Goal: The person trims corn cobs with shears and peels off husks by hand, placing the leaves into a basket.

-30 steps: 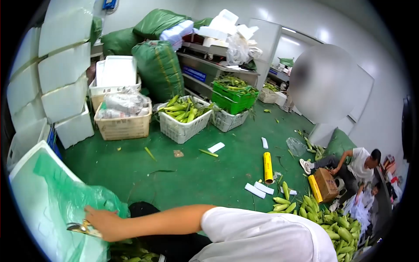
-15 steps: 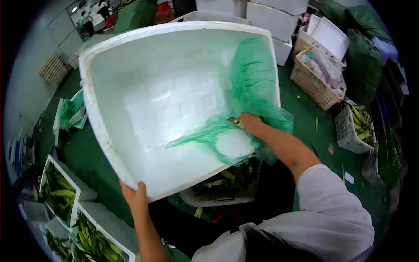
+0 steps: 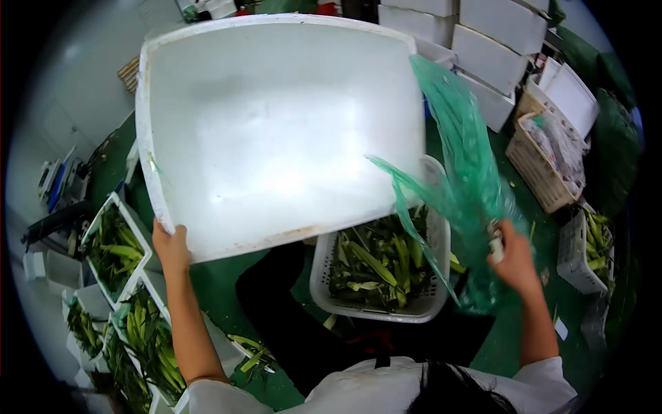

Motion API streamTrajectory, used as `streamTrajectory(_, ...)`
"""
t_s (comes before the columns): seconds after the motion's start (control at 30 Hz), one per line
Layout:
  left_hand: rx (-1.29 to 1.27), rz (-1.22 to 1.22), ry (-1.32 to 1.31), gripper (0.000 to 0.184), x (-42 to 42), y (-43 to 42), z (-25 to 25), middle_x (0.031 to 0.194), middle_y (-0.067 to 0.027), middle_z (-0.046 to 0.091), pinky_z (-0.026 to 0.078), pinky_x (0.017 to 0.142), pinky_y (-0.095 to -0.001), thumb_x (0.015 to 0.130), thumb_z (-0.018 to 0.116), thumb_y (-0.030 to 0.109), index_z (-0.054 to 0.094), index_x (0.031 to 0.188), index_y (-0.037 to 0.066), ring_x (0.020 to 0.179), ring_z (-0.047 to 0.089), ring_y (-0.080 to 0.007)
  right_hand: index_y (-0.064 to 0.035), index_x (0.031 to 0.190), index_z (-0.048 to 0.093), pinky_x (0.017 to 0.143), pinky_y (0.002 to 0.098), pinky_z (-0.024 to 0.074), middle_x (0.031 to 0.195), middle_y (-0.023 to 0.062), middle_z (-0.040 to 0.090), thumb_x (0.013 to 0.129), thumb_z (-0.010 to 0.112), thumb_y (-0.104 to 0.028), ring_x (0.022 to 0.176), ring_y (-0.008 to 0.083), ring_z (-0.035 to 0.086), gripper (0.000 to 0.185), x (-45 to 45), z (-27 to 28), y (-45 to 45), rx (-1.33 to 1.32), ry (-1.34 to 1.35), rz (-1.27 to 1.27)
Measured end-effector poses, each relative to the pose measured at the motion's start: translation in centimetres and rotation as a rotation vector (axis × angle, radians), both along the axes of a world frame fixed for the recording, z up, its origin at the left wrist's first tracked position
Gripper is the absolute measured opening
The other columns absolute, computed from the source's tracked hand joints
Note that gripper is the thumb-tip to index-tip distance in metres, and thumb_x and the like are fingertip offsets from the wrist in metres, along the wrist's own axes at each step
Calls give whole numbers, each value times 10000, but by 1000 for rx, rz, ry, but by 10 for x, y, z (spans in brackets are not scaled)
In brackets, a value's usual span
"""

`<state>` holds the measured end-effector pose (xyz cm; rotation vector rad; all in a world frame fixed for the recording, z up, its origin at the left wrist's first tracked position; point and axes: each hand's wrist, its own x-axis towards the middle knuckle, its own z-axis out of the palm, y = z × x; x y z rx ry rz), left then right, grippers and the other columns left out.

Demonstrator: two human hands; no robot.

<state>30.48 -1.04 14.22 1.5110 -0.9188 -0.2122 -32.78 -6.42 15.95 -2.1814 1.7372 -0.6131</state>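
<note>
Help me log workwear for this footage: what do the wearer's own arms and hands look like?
The left hand and right hand are bare; no gloves show. Both forearms are uncovered, with no watch or band visible at the wrists. The left sleeve and right sleeve are short and whitish, with no visible markings.

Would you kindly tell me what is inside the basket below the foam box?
Green husks and leaves show in the white basket; the foam box and green plastic hide part, and anything deeper is covered.
</note>
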Motion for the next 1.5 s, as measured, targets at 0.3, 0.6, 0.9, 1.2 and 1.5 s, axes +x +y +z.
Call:
streamTrajectory(0.3,-187,275,98,474,104,77,31,1068,-146,634,500,824,-372,737,589,3,539,1203,-60,917,627,-267,-31,1126,615,795,494,517,994,243,674,827,621,-350,932,408,649,437,178,-233,-39,466,269,454)
streamTrajectory(0.6,-133,195,852,501,144,163,-9,1106,-218,635,545,873,-523,677,528,99,557,1145,-76,1022,630,-403,28,1134,606,860,460,504,1288,214,519,702,720,-350,1034,387,613,585,161,-148,-149,722,165,694)
streamTrajectory(0.9,-13,36,1016,430,33,-63,-36,1115,-203,647,541,876,-546,794,543,187,576,1159,-37,1010,645,-374,-40,1082,576,741,341,515,892,84,648,777,729,-233,817,181,628,392,37,-145,-43,425,-823,142)
streamTrajectory(1.2,-174,173,99,1166,-183,-435,220,1480,-264,312,428,1027,-466,706,819,464,124,1483,-59,1270,455,-370,16,1154,495,588,352,544,929,102,598,849,623,-36,647,224,633,336,2,-125,31,502,-1399,-219)
streamTrajectory(1.5,313,-325,-294,613,-98,-131,-42,1417,-176,479,461,991,-373,923,646,247,409,1459,71,1130,619,-249,-67,1017,519,613,264,427,790,8,506,876,602,-94,686,101,491,166,8,-136,-91,-58,-1050,-221)
